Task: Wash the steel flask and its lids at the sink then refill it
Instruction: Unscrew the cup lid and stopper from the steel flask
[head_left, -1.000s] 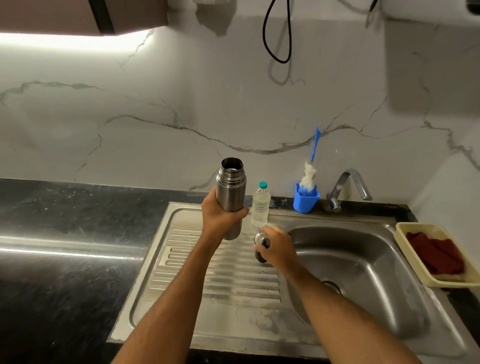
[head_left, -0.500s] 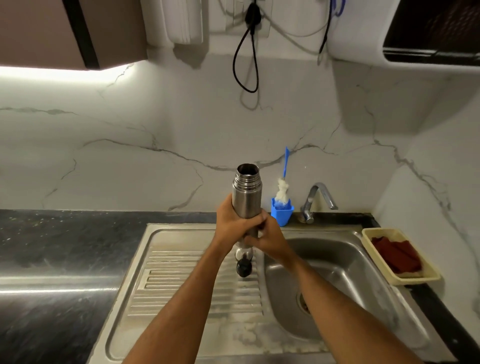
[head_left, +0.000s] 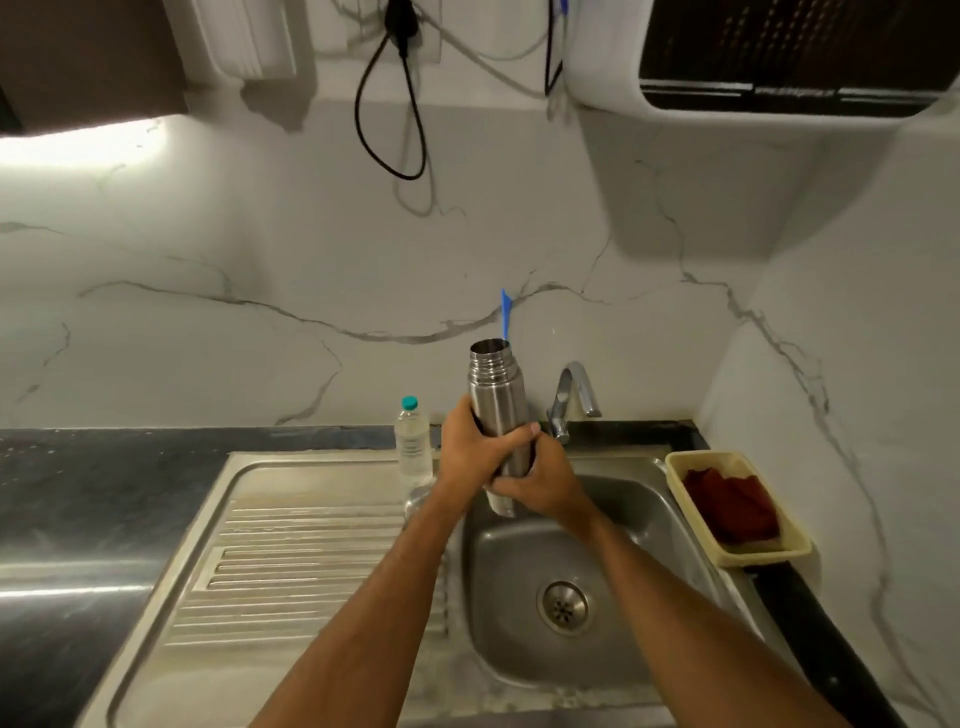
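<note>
Flask: open steel flask (head_left: 497, 400) upright over the steel sink basin (head_left: 639, 519) — tap (head_left: 571, 395) at 3 o'clock, capped clear plastic bottle (head_left: 413, 441) at 9.
Tray: cream plastic tray (head_left: 675, 462) at the basin's 3 o'clock — red cloth (head_left: 730, 504) inside.

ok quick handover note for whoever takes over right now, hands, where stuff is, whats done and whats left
Left hand grips the flask mid-body; right hand grips its lower end.
Flask is upright, mouth open, held over the sink in front of the tap.
Water bottle stands capped at the back of the drainboard. Lids are not clearly visible.
Done: flask uncapped.
Left: no water is running; wash flask and lids, then refill.
</note>
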